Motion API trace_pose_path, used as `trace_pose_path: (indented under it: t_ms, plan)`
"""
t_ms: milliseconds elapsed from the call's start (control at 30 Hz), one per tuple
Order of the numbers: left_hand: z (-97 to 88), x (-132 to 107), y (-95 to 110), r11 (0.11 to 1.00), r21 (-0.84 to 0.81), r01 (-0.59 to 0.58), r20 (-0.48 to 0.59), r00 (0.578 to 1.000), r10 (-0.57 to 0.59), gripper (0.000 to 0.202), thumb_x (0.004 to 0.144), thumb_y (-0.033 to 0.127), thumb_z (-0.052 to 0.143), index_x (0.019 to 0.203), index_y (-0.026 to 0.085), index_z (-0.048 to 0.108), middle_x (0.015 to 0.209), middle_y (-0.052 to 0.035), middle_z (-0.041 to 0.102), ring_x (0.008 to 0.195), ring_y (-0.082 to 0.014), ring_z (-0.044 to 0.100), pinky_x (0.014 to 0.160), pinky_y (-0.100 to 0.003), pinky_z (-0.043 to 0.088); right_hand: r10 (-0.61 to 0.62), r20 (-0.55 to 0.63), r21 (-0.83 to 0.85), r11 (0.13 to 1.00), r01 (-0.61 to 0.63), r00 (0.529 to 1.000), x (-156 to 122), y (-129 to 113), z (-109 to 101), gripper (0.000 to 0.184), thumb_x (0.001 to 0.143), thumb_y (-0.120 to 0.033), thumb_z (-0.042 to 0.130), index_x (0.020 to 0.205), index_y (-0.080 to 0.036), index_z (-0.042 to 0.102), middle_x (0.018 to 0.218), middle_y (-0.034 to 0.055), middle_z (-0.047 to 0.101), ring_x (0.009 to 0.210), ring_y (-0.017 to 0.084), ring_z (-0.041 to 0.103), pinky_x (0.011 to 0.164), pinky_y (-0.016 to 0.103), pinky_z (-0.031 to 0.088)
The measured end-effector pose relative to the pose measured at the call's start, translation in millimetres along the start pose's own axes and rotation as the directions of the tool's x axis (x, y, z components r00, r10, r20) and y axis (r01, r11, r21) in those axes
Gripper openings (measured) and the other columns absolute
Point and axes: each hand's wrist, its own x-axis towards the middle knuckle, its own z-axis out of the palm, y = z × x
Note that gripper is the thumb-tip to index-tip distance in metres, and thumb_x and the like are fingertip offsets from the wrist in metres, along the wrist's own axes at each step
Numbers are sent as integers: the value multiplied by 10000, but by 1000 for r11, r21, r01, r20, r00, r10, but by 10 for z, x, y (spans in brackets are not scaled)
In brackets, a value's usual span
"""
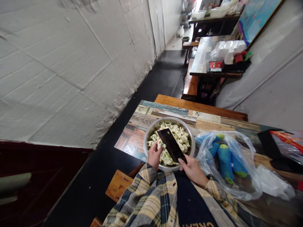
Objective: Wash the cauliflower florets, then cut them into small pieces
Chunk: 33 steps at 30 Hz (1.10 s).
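My right hand (193, 170) is closed around the near end of a dark, broad-bladed cleaver (172, 145). The blade slants up and to the left over a round steel bowl (192, 132), and a small hole shows near its far corner. Cut cauliflower florets (181, 134) fill much of the bowl. At the bowl's near left rim, my left hand (155, 156) pinches a cauliflower piece (161, 144) beside the blade's edge. The handle is mostly hidden by my right fingers.
A clear plastic bag (252, 176) with blue-netted vegetables (224, 160) lies right of the bowl on the wood-patterned table (132, 132). A white bag (274, 183) is farther right. A wooden bench (201, 107) runs behind; a white wall (71, 63) stands left.
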Motion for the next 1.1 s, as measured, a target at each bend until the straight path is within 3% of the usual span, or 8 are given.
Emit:
trace_pose_path:
  t_ms: [100,267,600,1100]
  plan:
    - [-20,17,-15,1000,16,-10,-19,1000,11,473,631,232,741,1094,185,655,1106,-64,677,1100,-235,576,947,-333,433,0,-13,-20,1000,-1,1000,26,13,27,283,920,-365,409,878,-181,620,603,16,665,631,196,651,693,288,451]
    - [1,22,-16,989,-87,117,1,993,-117,431,651,249,717,1073,189,655,1088,-63,677,941,-180,620,835,-291,483,34,22,73,997,-35,999,80,38,28,286,915,-371,426,872,-175,629,552,-2,655,584,184,638,655,267,450]
    - [-123,75,-159,999,40,14,-49,999,-12,425,656,290,727,1067,203,659,1083,-47,684,1124,-230,578,951,-330,449,63,20,51,997,-64,998,131,43,67,253,893,-332,451,773,-180,614,532,0,650,591,183,654,667,258,451]
    - [-194,69,-264,997,57,42,-57,998,-39,470,654,283,700,1114,203,641,1092,-51,688,1138,-233,582,980,-338,444,108,31,173,979,-111,994,146,137,86,225,863,-333,473,732,-183,579,505,-18,623,537,169,629,614,242,439]
